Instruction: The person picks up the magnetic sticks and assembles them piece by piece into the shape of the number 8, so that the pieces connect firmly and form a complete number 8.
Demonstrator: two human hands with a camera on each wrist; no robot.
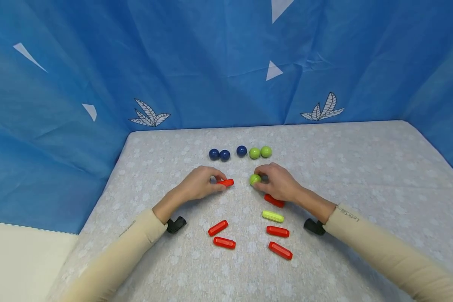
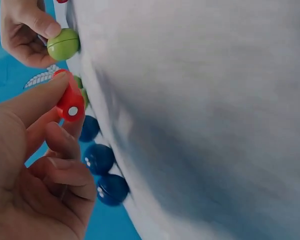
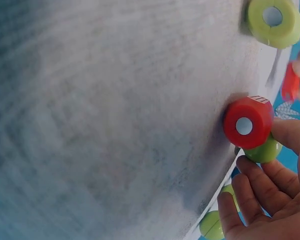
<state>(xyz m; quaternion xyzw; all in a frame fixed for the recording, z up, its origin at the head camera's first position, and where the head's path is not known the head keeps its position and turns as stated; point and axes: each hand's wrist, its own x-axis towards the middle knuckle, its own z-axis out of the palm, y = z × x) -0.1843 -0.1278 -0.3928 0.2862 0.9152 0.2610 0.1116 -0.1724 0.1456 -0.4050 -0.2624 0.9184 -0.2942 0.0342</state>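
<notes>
Thumb and fingers of my left hand (image 1: 201, 182) pinch a short faceted red rod (image 1: 226, 183), held a little above the cloth. In the left wrist view a pale round disc shows in the rod's end. To the right, my right hand (image 1: 279, 182) holds a glossy green ball (image 1: 254, 180) between thumb and fingertips; a seam line runs round the ball in the left wrist view. The ball and the held rod are apart. Another red rod (image 1: 274, 200) lies partly beneath my right hand, and in the right wrist view it covers part of the ball.
Behind the hands stand several balls in a row, dark blue (image 1: 225, 155) and green (image 1: 266, 152). Nearer me lie two red rods (image 1: 224, 243) on the left; on the right, a yellow-green rod (image 1: 273, 216) and more red rods (image 1: 280, 250). A blue curtain (image 1: 226, 63) hangs behind the table.
</notes>
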